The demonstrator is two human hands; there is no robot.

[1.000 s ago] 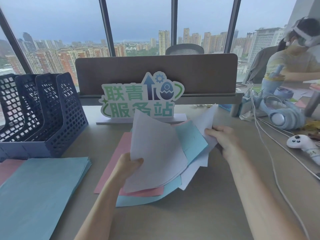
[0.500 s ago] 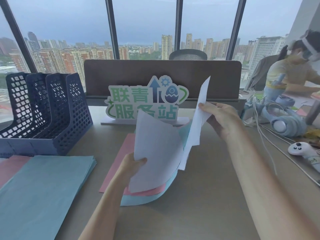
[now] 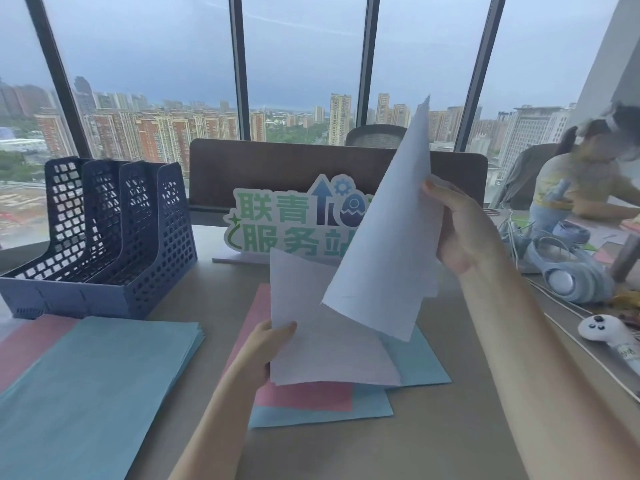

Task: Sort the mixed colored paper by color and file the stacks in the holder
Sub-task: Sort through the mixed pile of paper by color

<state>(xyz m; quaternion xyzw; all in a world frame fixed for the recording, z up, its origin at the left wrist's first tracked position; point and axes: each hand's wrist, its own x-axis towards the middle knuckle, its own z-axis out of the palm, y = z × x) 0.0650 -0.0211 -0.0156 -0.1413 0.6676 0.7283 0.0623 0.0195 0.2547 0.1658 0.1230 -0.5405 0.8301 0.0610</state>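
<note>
While the right hand pinches a raised white sheet, the left hand grips another white sheet over the mixed pink-and-blue pile, right of the blue stack and the far-left holder.

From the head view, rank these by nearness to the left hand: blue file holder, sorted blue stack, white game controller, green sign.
From the left hand:
1. Sorted blue stack, just to its left on the desk.
2. Green sign, behind it, mid-desk.
3. Blue file holder, back left.
4. White game controller, far right.
</note>
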